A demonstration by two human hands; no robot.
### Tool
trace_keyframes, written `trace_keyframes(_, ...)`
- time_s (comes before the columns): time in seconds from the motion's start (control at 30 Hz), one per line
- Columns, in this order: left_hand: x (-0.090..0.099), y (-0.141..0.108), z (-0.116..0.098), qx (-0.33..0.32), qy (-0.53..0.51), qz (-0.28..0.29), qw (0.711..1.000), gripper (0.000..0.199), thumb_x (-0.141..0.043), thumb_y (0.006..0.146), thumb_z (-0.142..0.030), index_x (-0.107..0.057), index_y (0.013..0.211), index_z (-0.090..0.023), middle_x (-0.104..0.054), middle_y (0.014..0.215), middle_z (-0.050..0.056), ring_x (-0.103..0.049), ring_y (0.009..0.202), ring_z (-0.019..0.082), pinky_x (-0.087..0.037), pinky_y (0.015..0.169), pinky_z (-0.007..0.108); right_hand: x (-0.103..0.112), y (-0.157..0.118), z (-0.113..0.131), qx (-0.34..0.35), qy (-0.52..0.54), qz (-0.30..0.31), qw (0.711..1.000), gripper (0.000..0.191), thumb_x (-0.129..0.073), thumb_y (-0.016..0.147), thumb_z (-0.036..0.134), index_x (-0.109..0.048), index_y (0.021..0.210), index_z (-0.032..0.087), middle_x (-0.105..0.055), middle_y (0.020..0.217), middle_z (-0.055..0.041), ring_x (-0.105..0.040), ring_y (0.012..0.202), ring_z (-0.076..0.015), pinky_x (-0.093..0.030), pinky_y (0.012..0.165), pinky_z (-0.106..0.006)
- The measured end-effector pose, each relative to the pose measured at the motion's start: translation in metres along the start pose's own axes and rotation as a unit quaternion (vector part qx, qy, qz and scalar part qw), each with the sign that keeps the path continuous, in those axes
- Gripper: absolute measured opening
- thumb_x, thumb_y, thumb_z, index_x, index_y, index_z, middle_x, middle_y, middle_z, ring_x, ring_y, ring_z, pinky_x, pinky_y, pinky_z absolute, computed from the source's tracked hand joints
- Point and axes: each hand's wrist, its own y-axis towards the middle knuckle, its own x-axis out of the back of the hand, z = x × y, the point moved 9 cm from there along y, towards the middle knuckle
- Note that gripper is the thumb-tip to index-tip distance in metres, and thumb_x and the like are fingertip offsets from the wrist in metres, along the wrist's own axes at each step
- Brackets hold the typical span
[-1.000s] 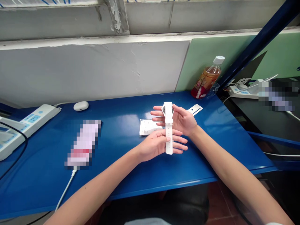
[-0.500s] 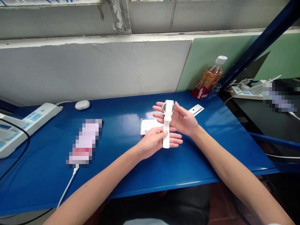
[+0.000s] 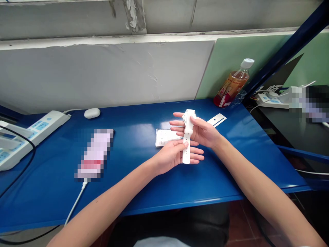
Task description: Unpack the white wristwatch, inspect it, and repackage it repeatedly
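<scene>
Above the blue table (image 3: 128, 178), between the person's two hands, is a white watch (image 3: 188, 128), its strap hanging down toward the near edge. The left hand (image 3: 176, 154) pinches the lower, punched part of the strap under its thumb, with the fingers stretched nearly straight behind it and slightly spread. The right hand (image 3: 200, 130) has its thumb against the watch's upper part and its fingers extended behind, loosely spread; it has hold of the watch at that end.

Just beyond the left hand, a white packet (image 3: 164, 138) lies flat on the table, partly hidden by the fingers and strap; its contents cannot be told. Near the right hand's far side lies a flat white card (image 3: 217, 120) with a dark slot.

At the back right corner stands a bottle (image 3: 231, 87) with a white cap on and an orange and red label. The label covers much of its side, so how full it is cannot be told. Just beside its lower part is a clear cup-like thing (image 3: 240, 97), contents unclear.

Toward the back left, a rounded white case (image 3: 92, 113) sits with its lid down, hiding whatever is inside. Nearer, a blurred-out phone (image 3: 95, 152) lies plugged into a white cable (image 3: 75, 202), and a white power strip (image 3: 55, 118) runs along the left.
</scene>
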Motion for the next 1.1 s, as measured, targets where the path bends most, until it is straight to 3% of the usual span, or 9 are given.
trace_keyframes(0.13,-0.002,0.000,0.000,0.010,-0.046,0.027,0.999,0.036,-0.042,0.101,-0.025,-0.066,0.115,-0.003,-0.074,0.107,0.022,-0.075,0.093,0.028,-0.056,0.086,0.039,0.012,-0.001,0.014,0.051,-0.004,-0.049,0.998,0.033,-0.044,0.101,0.034,-0.059,0.127,0.020,-0.074,0.120,-0.0082,-0.069,0.113,-0.0208,-0.051,0.104,-0.039)
trace_keyframes(0.23,-0.002,0.000,-0.004,-0.012,-0.049,0.037,0.998,0.031,-0.054,0.092,-0.016,-0.063,0.120,-0.006,-0.075,0.109,0.020,-0.075,0.096,0.028,-0.055,0.089,0.040,0.019,-0.003,0.022,0.086,-0.002,-0.071,0.994,0.032,-0.048,0.099,0.032,-0.056,0.129,0.025,-0.072,0.124,-0.0055,-0.069,0.114,-0.0194,-0.053,0.101,-0.036)
trace_keyframes(0.33,0.002,-0.001,-0.011,-0.050,0.002,0.005,0.999,0.034,-0.066,0.087,-0.010,-0.063,0.121,-0.011,-0.076,0.105,0.015,-0.075,0.096,0.026,-0.054,0.091,0.040,0.014,-0.002,0.021,0.090,-0.004,-0.048,0.995,0.035,-0.057,0.094,0.028,-0.057,0.129,0.028,-0.069,0.130,-0.0030,-0.068,0.116,-0.0205,-0.053,0.102,-0.036)
trace_keyframes(0.43,0.007,-0.002,-0.016,-0.076,0.054,-0.034,0.995,0.033,-0.075,0.086,-0.018,-0.065,0.116,-0.011,-0.077,0.101,0.013,-0.074,0.096,0.025,-0.054,0.092,0.041,0.006,0.000,0.013,0.069,-0.004,-0.013,0.998,0.033,-0.058,0.093,0.026,-0.061,0.126,0.025,-0.068,0.131,-0.0043,-0.066,0.119,-0.0227,-0.051,0.105,-0.040)
trace_keyframes(0.57,0.011,-0.001,-0.021,-0.093,0.092,-0.052,0.990,0.041,-0.082,0.081,-0.033,-0.068,0.113,-0.011,-0.075,0.107,0.016,-0.073,0.101,0.029,-0.054,0.093,0.042,-0.001,0.003,0.001,0.053,-0.013,0.013,0.998,0.030,-0.058,0.094,0.034,-0.066,0.120,0.021,-0.072,0.125,-0.0078,-0.065,0.121,-0.0250,-0.044,0.111,-0.045)
trace_keyframes(0.7,0.013,0.000,-0.027,-0.112,0.108,-0.061,0.986,0.041,-0.080,0.083,-0.034,-0.068,0.115,-0.011,-0.073,0.115,0.017,-0.072,0.104,0.029,-0.054,0.094,0.041,-0.008,0.003,-0.007,0.035,-0.033,0.014,0.999,0.037,-0.053,0.095,0.046,-0.069,0.118,0.022,-0.072,0.124,-0.0078,-0.061,0.126,-0.0261,-0.040,0.114,-0.046)
trace_keyframes(0.83,0.015,-0.001,-0.029,-0.119,0.109,-0.076,0.984,0.037,-0.076,0.086,-0.032,-0.068,0.115,-0.012,-0.076,0.104,0.014,-0.075,0.091,0.025,-0.057,0.089,0.040,-0.016,0.000,-0.006,0.034,-0.023,0.014,0.999,0.054,-0.042,0.095,0.062,-0.072,0.114,0.021,-0.070,0.128,-0.0080,-0.056,0.131,-0.0266,-0.037,0.116,-0.045)
trace_keyframes(0.93,0.014,-0.002,-0.027,-0.118,0.123,-0.082,0.982,0.032,-0.074,0.087,-0.036,-0.071,0.105,-0.010,-0.076,0.094,0.013,-0.075,0.083,0.023,-0.058,0.085,0.038,-0.018,-0.002,0.003,0.063,-0.002,0.014,0.998,0.056,-0.039,0.097,0.062,-0.072,0.115,0.021,-0.071,0.128,-0.0071,-0.059,0.129,-0.0259,-0.036,0.117,-0.045)
trace_keyframes(1.1,0.012,-0.003,-0.021,-0.113,0.149,-0.088,0.978,0.041,-0.074,0.084,-0.048,-0.071,0.096,-0.009,-0.077,0.090,0.014,-0.076,0.083,0.026,-0.059,0.084,0.041,-0.016,-0.003,0.011,0.068,-0.002,0.006,0.998,0.062,-0.036,0.096,0.065,-0.073,0.116,0.019,-0.068,0.132,-0.0091,-0.057,0.131,-0.0273,-0.033,0.118,-0.046)
